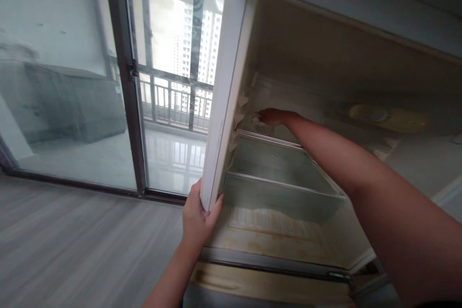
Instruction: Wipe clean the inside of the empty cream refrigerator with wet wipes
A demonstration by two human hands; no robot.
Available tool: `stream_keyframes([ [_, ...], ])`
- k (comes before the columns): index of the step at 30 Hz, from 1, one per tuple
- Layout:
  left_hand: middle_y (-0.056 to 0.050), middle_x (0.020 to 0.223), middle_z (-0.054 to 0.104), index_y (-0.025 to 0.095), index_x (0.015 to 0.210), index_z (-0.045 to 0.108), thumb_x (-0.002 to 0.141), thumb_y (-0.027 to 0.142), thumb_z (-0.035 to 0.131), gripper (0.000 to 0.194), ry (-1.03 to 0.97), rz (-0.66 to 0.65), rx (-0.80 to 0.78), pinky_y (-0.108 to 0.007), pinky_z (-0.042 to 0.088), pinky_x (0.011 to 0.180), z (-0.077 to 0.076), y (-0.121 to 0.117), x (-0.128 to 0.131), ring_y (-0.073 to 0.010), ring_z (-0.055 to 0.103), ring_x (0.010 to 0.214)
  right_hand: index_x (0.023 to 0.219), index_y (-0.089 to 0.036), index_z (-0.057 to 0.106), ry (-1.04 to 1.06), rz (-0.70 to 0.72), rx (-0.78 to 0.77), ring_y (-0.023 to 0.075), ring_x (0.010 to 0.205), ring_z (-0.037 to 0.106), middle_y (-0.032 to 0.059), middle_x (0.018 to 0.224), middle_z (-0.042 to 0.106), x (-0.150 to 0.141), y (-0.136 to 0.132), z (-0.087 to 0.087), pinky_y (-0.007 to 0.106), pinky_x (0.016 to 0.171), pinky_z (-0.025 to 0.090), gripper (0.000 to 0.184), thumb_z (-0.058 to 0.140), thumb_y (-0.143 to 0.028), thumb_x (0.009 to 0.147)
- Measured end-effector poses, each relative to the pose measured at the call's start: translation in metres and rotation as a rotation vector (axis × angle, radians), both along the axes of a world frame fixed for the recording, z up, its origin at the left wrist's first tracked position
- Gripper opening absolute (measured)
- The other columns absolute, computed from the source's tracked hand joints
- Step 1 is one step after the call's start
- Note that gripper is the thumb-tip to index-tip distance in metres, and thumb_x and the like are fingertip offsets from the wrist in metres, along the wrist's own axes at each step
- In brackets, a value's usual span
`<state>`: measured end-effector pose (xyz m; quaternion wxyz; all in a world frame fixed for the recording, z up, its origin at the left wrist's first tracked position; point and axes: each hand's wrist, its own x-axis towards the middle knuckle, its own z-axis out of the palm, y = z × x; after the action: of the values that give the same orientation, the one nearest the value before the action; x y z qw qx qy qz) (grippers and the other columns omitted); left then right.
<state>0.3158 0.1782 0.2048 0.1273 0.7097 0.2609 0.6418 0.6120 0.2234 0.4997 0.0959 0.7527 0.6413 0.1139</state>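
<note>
An old white refrigerator [224,101] stands open before me, its inside stained yellowish. My left hand [200,214] is wrapped round the front edge of its left side wall, thumb on the inner side. Reaching deep inside, my right hand [275,116] is closed on a small, crumpled white cloth [257,119], close to the left inner wall and above the top glass shelf [252,130]. Its fingertips are partly hidden and blurred. Below that hand are further glass shelves [270,156], with metal-coloured front strips.
A yellowish oval fixture [386,116] sits on the inner back wall. Brown stains mark the compartment floor [260,238]. A lower compartment's pale rim [267,281] shows beneath. To the left, a dark-framed sliding glass door [126,72] faces a balcony, beside grey wood-look flooring [83,240].
</note>
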Motion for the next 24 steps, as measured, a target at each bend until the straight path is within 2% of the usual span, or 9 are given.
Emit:
stream_keyframes([
  [3,-0.012,0.12,0.067,0.017,0.139,0.048,0.093,0.037,0.065,0.053,0.0,0.004,-0.014,-0.035,0.054,0.088,-0.002,0.0,0.0,-0.0252,0.068,0.108,0.142,-0.009,0.059,0.009,0.064,-0.014,0.0297,0.128,0.062,0.0174,0.144,0.061,-0.017,0.018,-0.002,0.034,0.104,0.048,0.048,0.041,-0.032,0.104],
  [6,-0.012,0.119,0.067,0.017,0.139,0.048,0.092,0.038,0.065,0.054,-0.001,0.007,-0.024,-0.035,0.054,0.087,-0.004,0.001,0.001,-0.0253,0.068,0.107,0.144,-0.011,0.058,0.008,0.086,-0.023,0.0293,0.13,0.061,0.0159,0.146,0.059,-0.022,0.017,0.0,0.035,0.106,0.048,0.049,0.042,-0.035,0.105],
  [11,-0.012,0.118,0.067,0.017,0.137,0.05,0.091,0.039,0.065,0.053,-0.004,0.008,-0.048,-0.036,0.054,0.087,-0.002,0.001,0.0,-0.0255,0.068,0.104,0.138,-0.016,0.063,0.031,0.191,-0.018,0.026,0.116,0.067,0.0119,0.136,0.068,-0.029,-0.016,0.004,0.028,0.096,0.05,0.046,0.05,-0.039,0.101],
  [15,-0.013,0.116,0.068,0.016,0.133,0.052,0.089,0.042,0.066,0.053,-0.015,0.02,-0.077,-0.038,0.055,0.089,0.0,0.0,-0.001,-0.0265,0.069,0.104,0.127,-0.015,0.07,0.044,0.235,-0.02,0.0233,0.101,0.07,0.0109,0.124,0.073,-0.029,-0.053,0.002,0.026,0.086,0.051,0.046,0.046,-0.047,0.102],
  [18,-0.013,0.115,0.067,0.015,0.131,0.053,0.089,0.044,0.065,0.052,-0.02,0.024,-0.09,-0.039,0.056,0.09,0.002,0.0,-0.001,-0.0268,0.068,0.105,0.136,-0.019,0.065,0.063,0.139,0.021,0.0252,0.111,0.069,0.0112,0.133,0.069,-0.009,-0.076,-0.003,0.027,0.093,0.051,0.053,0.041,-0.054,0.103],
  [21,-0.012,0.114,0.067,0.016,0.128,0.055,0.088,0.045,0.065,0.05,-0.017,0.024,-0.117,-0.038,0.055,0.089,0.004,-0.001,-0.001,-0.0258,0.068,0.104,0.152,-0.021,0.051,0.049,-0.087,0.065,0.0306,0.131,0.06,0.0155,0.149,0.056,0.029,-0.094,-0.009,0.034,0.106,0.048,0.061,0.037,-0.055,0.104],
  [24,-0.013,0.114,0.067,0.015,0.128,0.055,0.088,0.047,0.066,0.052,-0.019,0.034,-0.142,-0.039,0.056,0.089,0.004,-0.001,-0.001,-0.0265,0.068,0.104,0.157,-0.018,0.045,0.04,-0.274,0.096,0.0329,0.135,0.057,0.0193,0.152,0.052,0.073,-0.114,-0.013,0.04,0.109,0.047,0.064,0.037,-0.052,0.104],
])
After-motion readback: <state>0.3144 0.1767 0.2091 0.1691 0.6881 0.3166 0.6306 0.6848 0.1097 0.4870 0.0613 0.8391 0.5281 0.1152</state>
